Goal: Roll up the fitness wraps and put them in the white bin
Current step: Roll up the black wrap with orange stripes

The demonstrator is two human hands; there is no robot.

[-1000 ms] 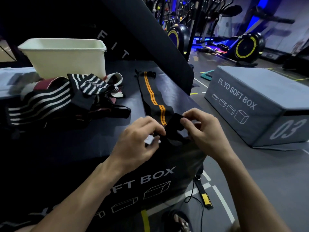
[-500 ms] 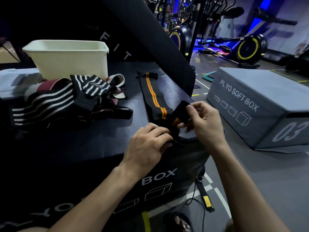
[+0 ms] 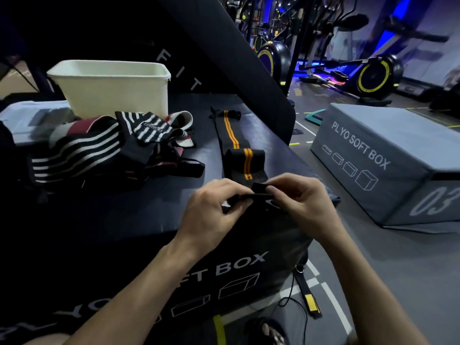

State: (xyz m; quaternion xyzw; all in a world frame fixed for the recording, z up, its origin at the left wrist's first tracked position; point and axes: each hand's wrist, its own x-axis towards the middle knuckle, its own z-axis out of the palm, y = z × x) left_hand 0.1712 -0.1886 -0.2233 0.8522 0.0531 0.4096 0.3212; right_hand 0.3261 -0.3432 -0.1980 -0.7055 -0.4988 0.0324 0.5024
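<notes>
The left hand [image 3: 211, 207] had its fingers curled in, pinching the near end of the wrap [image 3: 245, 163] between thumb and fingertips. The right hand [image 3: 302, 197] did the same from the other side, thumb and forefinger nipped on a small black fold of that end. The two hands sat almost touching, the fabric bunched between them; how many turns the fold held could not be told.

The wrap was black with two orange stripes down its middle. It lay on the top of the dark box [image 3: 119, 220], its long axis running from the hands at 6 o'clock away toward 12, leaning slightly to 11. Just beyond the hands it doubled over on itself in a short hump, then ran flat to its far end, where a thin black loop lay near the box's back edge.

At 10 o'clock from the hands lay a loose pile [image 3: 99, 150] of black-and-white striped wraps, some with maroon. The white bin [image 3: 112, 90] stood upright just behind that pile, at about 11 o'clock, well apart from the orange-striped wrap.
</notes>
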